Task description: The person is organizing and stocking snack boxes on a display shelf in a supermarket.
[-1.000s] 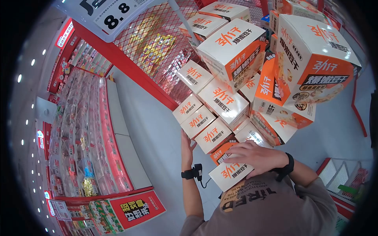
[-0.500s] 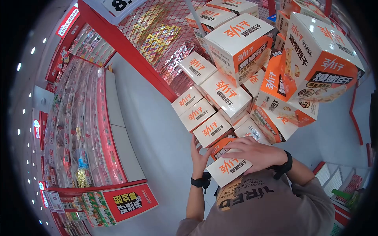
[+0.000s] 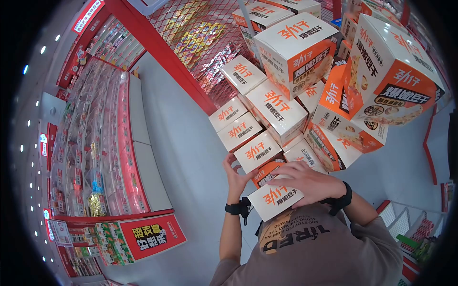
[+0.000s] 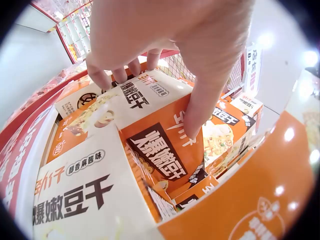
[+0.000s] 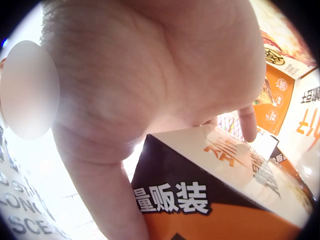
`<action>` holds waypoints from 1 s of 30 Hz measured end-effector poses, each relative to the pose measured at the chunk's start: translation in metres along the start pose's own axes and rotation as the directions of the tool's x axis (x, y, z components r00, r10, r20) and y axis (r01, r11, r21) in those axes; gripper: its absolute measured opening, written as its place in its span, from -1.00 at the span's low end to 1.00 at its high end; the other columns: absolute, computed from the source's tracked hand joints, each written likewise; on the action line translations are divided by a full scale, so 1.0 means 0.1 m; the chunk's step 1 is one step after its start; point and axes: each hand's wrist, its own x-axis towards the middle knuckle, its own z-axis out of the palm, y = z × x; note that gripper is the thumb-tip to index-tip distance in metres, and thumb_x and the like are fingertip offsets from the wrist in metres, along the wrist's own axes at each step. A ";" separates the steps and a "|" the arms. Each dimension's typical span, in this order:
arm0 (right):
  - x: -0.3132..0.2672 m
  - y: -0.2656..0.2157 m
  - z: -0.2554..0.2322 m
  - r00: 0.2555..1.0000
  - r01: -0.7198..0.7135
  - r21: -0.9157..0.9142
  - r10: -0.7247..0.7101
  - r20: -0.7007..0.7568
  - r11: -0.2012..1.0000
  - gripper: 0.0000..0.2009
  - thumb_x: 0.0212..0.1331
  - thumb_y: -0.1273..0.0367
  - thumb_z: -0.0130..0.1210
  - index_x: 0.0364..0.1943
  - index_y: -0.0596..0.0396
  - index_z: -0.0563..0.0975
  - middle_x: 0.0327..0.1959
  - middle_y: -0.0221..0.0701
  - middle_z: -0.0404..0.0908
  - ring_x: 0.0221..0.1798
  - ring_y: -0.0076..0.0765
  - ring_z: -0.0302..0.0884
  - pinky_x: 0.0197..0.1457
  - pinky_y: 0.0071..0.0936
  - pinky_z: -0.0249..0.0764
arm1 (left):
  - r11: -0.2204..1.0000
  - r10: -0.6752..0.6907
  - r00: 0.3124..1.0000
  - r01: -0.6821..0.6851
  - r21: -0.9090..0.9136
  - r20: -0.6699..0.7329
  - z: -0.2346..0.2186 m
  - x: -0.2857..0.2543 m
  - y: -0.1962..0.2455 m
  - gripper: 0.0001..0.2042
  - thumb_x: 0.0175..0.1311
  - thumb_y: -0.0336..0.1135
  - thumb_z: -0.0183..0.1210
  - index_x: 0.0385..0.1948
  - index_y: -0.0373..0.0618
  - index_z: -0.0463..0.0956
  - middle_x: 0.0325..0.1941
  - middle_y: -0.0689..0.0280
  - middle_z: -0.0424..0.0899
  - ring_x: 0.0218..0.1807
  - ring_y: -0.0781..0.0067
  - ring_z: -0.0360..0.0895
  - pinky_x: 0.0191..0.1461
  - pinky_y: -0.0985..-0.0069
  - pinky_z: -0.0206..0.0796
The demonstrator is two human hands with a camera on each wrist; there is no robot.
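Observation:
White-and-orange boxes of dried tofu stand stacked in front of the person. My left hand (image 3: 237,181) grips one dried tofu box (image 3: 258,152) in the lower left of the stack. In the left wrist view, the thumb presses this box's orange face (image 4: 162,145) while the fingers reach over the white side. Close to the shirt, my right hand (image 3: 312,185) holds another dried tofu box (image 3: 275,198), its fingers spread over the top. The right wrist view shows the thumb against the dark-and-orange face (image 5: 200,220) of that box.
Larger dried tofu boxes (image 3: 298,52) rise at the back, beside a tilted big box (image 3: 396,71) on the right. Behind them runs a red mesh rack (image 3: 202,45) with yellow packets. Across the grey floor (image 3: 169,138), clear snack bins (image 3: 107,148) line the left.
My left hand has come up from beside the stack and now has its thumb on the box's front. My right hand stays on its box. The head view has shifted slightly.

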 end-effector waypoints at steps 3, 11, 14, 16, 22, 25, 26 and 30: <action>0.00 0.00 -0.01 1.000 0.011 0.009 -0.011 -0.004 1.000 -0.08 -0.39 0.35 0.47 0.30 -0.16 0.33 0.29 -0.32 0.30 0.37 -0.11 0.13 0.36 -0.10 0.05 | 0.993 -0.025 0.999 0.030 -0.113 0.042 -0.05 0.02 0.18 -0.05 -0.23 -0.22 0.54 0.26 -0.12 0.09 0.21 0.19 0.30 0.28 0.25 0.26 0.20 0.22 0.29; 0.00 0.01 -0.01 1.000 0.002 -0.004 -0.002 0.002 1.000 -0.08 -0.38 0.34 0.47 0.31 -0.15 0.32 0.29 -0.31 0.30 0.37 -0.10 0.12 0.38 -0.11 0.03 | 0.816 -0.424 0.905 0.366 -0.447 -0.034 -0.33 0.24 0.16 -0.34 0.38 0.13 -0.03 0.27 -0.27 0.15 0.32 0.03 0.27 0.33 0.13 0.30 0.23 0.22 0.34; 0.00 0.01 0.01 1.000 0.004 0.001 -0.004 0.014 1.000 -0.08 -0.38 0.34 0.47 0.31 -0.15 0.32 0.28 -0.31 0.30 0.37 -0.09 0.12 0.38 -0.11 0.04 | 0.827 -0.428 0.902 0.412 -0.382 0.046 -0.21 0.51 0.22 -0.38 0.43 0.15 -0.15 0.18 -0.31 0.33 0.15 0.06 0.51 0.16 0.19 0.49 0.17 0.35 0.36; 0.01 0.02 0.00 1.000 0.009 0.010 -0.009 0.009 1.000 -0.08 -0.38 0.34 0.47 0.31 -0.15 0.32 0.28 -0.31 0.30 0.37 -0.08 0.12 0.38 -0.12 0.04 | 0.883 -0.412 0.911 0.409 -0.231 0.038 -0.13 0.61 0.38 -0.40 0.43 0.13 -0.12 0.11 -0.34 0.43 -0.04 0.08 0.65 -0.03 0.25 0.60 0.07 0.38 0.39; 0.05 0.02 -0.01 1.000 0.010 0.042 -0.011 0.024 0.999 -0.09 -0.36 0.29 0.48 0.31 -0.16 0.35 0.31 -0.30 0.28 0.36 -0.04 0.11 0.38 -0.10 0.02 | 0.926 -0.374 0.927 0.376 0.044 -0.033 -0.16 0.58 0.18 -0.47 0.40 0.03 -0.05 -0.10 -0.43 0.52 -0.24 0.03 0.66 -0.19 0.32 0.58 -0.01 0.41 0.39; 0.04 0.02 -0.01 1.000 0.014 0.043 -0.015 0.026 0.999 -0.09 -0.36 0.28 0.48 0.31 -0.16 0.35 0.31 -0.30 0.28 0.36 -0.04 0.11 0.38 -0.09 0.03 | 0.921 -0.390 0.921 0.390 -0.002 -0.025 -0.16 0.68 0.02 -0.47 0.40 0.03 -0.04 -0.16 -0.43 0.56 -0.25 0.03 0.66 -0.19 0.31 0.57 -0.02 0.41 0.37; 0.04 0.04 0.01 0.999 0.018 0.043 -0.019 0.026 0.999 -0.09 -0.36 0.28 0.48 0.31 -0.16 0.35 0.31 -0.30 0.28 0.36 -0.04 0.11 0.38 -0.09 0.03 | 0.914 -0.406 0.914 0.406 0.022 -0.020 -0.16 0.64 0.01 -0.47 0.40 0.04 -0.03 -0.14 -0.41 0.57 -0.23 0.08 0.67 -0.17 0.36 0.57 0.01 0.44 0.36; 0.07 0.07 0.03 0.999 0.031 0.037 -0.032 0.032 0.999 -0.10 -0.34 0.25 0.47 0.31 -0.17 0.35 0.33 -0.27 0.25 0.36 0.00 0.11 0.38 -0.07 0.05 | 0.930 -0.360 0.930 0.364 0.049 -0.070 -0.11 0.52 0.24 -0.45 0.41 0.06 -0.05 -0.07 -0.39 0.56 -0.18 0.10 0.69 -0.11 0.38 0.56 0.05 0.46 0.34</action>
